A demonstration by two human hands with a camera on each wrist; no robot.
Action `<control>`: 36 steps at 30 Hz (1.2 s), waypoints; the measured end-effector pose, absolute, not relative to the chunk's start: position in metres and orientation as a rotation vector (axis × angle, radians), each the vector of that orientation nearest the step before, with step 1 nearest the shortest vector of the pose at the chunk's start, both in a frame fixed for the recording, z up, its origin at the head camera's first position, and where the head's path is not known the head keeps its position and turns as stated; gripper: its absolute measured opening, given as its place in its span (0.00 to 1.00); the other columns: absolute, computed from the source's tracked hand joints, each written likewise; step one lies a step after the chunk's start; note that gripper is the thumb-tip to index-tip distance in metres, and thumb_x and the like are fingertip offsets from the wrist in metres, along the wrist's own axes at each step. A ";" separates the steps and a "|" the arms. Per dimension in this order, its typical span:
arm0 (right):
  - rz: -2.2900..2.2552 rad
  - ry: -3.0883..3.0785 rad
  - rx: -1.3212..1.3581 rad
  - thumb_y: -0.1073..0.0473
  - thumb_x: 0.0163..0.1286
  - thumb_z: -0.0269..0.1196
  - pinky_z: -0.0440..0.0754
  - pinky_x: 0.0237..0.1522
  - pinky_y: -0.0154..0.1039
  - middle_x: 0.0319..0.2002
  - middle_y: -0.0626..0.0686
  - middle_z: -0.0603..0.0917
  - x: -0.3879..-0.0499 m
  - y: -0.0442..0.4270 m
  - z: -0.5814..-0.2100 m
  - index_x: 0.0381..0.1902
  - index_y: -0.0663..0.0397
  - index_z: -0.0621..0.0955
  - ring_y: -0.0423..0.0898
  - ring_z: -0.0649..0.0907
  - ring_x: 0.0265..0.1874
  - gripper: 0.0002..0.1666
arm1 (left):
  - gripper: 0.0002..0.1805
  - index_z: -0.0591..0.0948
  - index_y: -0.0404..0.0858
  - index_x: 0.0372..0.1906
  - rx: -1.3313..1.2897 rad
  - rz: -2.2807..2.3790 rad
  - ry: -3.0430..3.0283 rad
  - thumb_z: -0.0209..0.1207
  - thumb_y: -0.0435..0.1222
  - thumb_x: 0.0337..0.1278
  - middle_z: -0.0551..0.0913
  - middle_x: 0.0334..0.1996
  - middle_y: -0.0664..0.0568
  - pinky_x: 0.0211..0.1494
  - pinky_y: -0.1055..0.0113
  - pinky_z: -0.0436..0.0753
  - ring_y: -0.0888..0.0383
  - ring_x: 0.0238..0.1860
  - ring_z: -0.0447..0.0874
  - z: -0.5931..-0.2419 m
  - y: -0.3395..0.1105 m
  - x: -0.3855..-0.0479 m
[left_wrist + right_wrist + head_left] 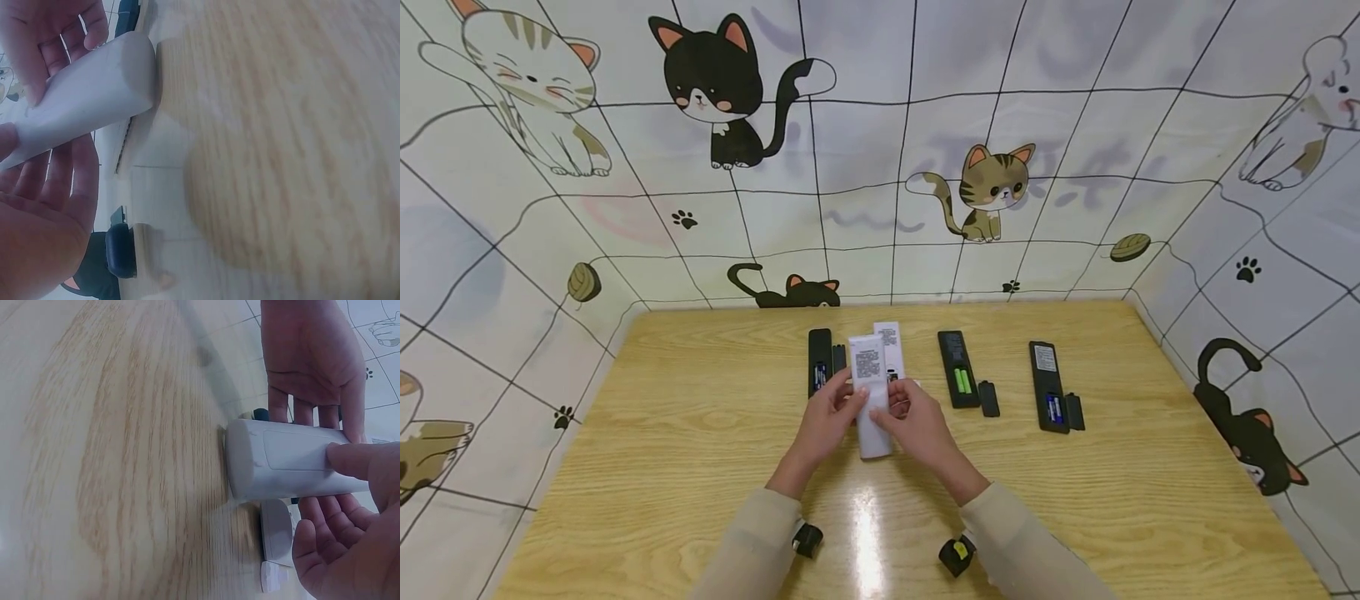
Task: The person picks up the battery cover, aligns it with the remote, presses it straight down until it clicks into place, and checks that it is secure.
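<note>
A white remote control [872,433] is held just above the table between both hands, its labelled back facing up. My left hand [826,421] grips its left edge, thumb on the back. From the right, my right hand [928,425] holds it, the thumb [356,459] pressing on the battery cover [294,450], which sits in place. Fingers of both hands reach around the sides and partly under it. Behind it lies a second white remote [891,342], partly hidden, with a small white piece [270,577] beside it in the right wrist view.
Left of the hands lies a black remote [818,346] with its cover [839,357] off. To the right are a black remote [953,346] with green batteries [962,382] and another [1043,379] with blue batteries [1055,409]; their covers lie alongside. Cat-printed cloth [865,167] surrounds the wooden table [700,467].
</note>
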State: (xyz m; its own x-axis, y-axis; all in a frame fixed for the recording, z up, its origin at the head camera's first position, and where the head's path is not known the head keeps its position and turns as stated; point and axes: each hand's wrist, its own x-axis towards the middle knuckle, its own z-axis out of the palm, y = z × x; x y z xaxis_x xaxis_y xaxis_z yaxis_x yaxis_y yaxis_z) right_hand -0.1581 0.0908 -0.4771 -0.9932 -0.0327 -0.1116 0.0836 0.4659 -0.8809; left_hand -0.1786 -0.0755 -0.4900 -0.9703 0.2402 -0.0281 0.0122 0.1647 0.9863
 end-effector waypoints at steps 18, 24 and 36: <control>-1.667 2.478 0.132 0.58 0.60 0.71 0.81 0.41 0.37 0.41 0.54 0.81 -0.164 0.093 -0.478 0.47 0.55 0.79 0.46 0.81 0.38 0.19 | 0.23 0.70 0.51 0.68 0.209 1.879 2.322 0.54 0.41 0.71 0.85 0.47 0.42 0.40 0.62 0.85 0.55 0.36 0.86 -0.489 -0.072 -0.176; -1.668 2.460 0.165 0.58 0.58 0.72 0.82 0.39 0.36 0.41 0.54 0.81 -0.164 0.092 -0.477 0.46 0.54 0.79 0.46 0.82 0.38 0.19 | 0.22 0.71 0.51 0.67 0.196 1.866 2.338 0.54 0.42 0.71 0.86 0.46 0.42 0.40 0.61 0.85 0.55 0.36 0.87 -0.489 -0.072 -0.176; -1.673 2.487 0.191 0.58 0.59 0.71 0.81 0.40 0.37 0.41 0.54 0.82 -0.160 0.089 -0.476 0.46 0.55 0.79 0.46 0.82 0.38 0.19 | 0.22 0.71 0.55 0.67 0.180 1.878 2.281 0.53 0.41 0.71 0.85 0.46 0.44 0.43 0.60 0.85 0.54 0.39 0.86 -0.487 -0.072 -0.176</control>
